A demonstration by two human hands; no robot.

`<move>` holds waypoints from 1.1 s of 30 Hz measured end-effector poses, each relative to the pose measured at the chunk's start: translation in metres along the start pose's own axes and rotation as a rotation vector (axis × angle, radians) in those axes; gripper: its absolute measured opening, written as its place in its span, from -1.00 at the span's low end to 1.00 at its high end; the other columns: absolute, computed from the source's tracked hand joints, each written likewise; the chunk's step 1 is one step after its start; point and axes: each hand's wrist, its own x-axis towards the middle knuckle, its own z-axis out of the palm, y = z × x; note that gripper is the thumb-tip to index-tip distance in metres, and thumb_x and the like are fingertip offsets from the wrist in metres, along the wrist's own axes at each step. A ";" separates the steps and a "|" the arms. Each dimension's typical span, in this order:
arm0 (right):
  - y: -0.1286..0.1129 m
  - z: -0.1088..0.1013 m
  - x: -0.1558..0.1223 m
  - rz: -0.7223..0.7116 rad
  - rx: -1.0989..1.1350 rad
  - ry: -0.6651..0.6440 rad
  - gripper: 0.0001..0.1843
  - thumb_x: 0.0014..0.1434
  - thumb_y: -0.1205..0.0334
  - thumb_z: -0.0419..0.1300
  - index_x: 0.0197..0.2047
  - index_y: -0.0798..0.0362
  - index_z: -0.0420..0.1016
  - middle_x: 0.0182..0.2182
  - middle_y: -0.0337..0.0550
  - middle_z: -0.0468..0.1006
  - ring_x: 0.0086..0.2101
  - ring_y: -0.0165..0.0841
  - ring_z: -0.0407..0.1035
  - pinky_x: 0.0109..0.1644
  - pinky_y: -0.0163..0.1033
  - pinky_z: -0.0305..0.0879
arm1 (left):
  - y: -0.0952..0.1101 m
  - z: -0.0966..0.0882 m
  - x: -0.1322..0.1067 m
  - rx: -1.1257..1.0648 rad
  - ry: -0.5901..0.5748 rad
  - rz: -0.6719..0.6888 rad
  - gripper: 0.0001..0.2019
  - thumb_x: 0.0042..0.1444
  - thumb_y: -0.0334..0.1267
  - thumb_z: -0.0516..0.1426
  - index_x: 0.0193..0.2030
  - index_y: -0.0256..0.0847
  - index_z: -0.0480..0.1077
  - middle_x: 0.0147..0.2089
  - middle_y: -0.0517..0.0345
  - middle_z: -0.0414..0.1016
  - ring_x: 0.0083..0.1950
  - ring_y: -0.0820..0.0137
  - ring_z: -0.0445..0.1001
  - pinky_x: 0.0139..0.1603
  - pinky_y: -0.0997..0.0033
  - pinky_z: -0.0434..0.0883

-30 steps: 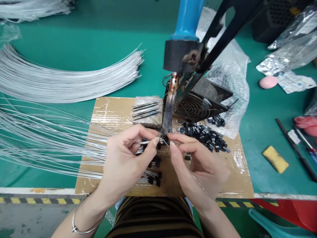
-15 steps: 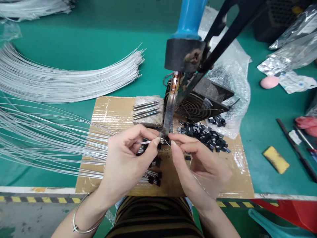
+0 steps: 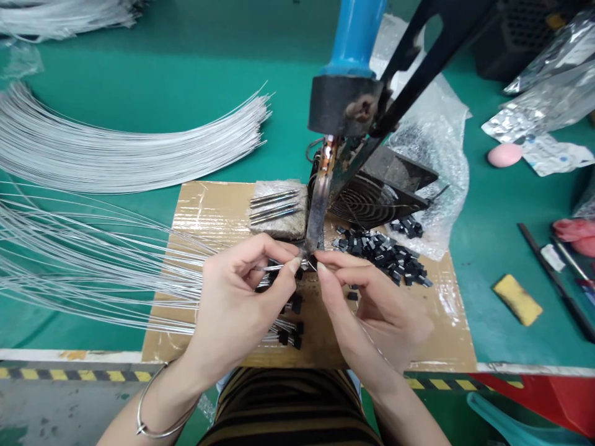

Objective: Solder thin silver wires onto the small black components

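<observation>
My left hand (image 3: 235,303) pinches the ends of thin grey wires (image 3: 93,260) that fan out to the left, holding them at the tip of a fixed soldering iron (image 3: 318,210) with a blue handle. My right hand (image 3: 372,310) is closed in a pinch right beside that tip, on a thin solder wire or a small black component; I cannot tell which. Under my hands, finished wires with black components (image 3: 290,334) lie on a taped cardboard sheet (image 3: 209,214).
A pile of small black components (image 3: 385,254) lies right of the iron, by a black fan (image 3: 372,198) and bubble wrap (image 3: 432,136). A sponge block (image 3: 279,210) holds metal pins. A bundle of grey wires (image 3: 116,148) curves at left. A yellow sponge (image 3: 517,298) and tools lie at right.
My right thumb and finger have edged slightly closer to the iron tip. Otherwise both hands keep their place.
</observation>
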 end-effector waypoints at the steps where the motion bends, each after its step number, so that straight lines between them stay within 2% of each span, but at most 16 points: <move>1: 0.000 0.000 0.000 -0.001 0.001 0.001 -0.78 0.24 0.54 0.37 -0.23 -0.01 0.64 -0.12 -0.17 0.78 -0.11 -0.29 0.71 0.05 -0.18 0.63 | 0.000 0.000 0.000 0.002 0.000 0.001 -0.87 0.16 -0.45 0.32 -0.35 -0.14 0.59 -0.26 0.25 0.72 -0.34 0.51 0.59 -0.36 0.58 0.44; 7: 0.002 0.000 0.000 -0.033 -0.007 0.004 -0.77 0.22 0.56 0.38 -0.23 0.01 0.63 -0.13 -0.16 0.78 -0.12 -0.29 0.71 0.04 -0.19 0.63 | 0.003 0.000 0.000 0.021 -0.003 -0.005 -0.88 0.16 -0.44 0.32 -0.36 -0.16 0.58 -0.29 0.23 0.71 -0.39 0.50 0.58 -0.42 0.57 0.42; 20: 0.001 0.000 0.001 -0.065 -0.076 0.016 -0.78 0.23 0.53 0.39 -0.21 -0.01 0.65 -0.17 -0.15 0.79 -0.18 -0.27 0.72 -0.05 -0.16 0.68 | 0.001 0.000 -0.002 0.003 -0.003 0.018 -0.87 0.18 -0.46 0.31 -0.33 -0.14 0.59 -0.27 0.25 0.71 -0.33 0.51 0.60 -0.34 0.59 0.47; 27: 0.001 0.000 0.002 -0.063 -0.072 0.011 -0.77 0.20 0.54 0.40 -0.21 -0.01 0.65 -0.17 -0.16 0.79 -0.20 -0.28 0.72 -0.07 -0.19 0.67 | 0.003 0.000 0.000 0.041 -0.013 -0.011 -0.88 0.17 -0.44 0.31 -0.36 -0.16 0.57 -0.27 0.21 0.72 -0.36 0.48 0.60 -0.41 0.56 0.44; 33: 0.000 0.001 0.002 -0.082 -0.091 0.020 -0.77 0.21 0.53 0.41 -0.21 -0.02 0.65 -0.19 -0.17 0.79 -0.22 -0.29 0.72 -0.09 -0.19 0.67 | 0.003 0.000 -0.002 -0.003 -0.012 0.008 -0.85 0.17 -0.48 0.30 -0.35 -0.15 0.57 -0.27 0.25 0.71 -0.31 0.50 0.62 -0.28 0.59 0.50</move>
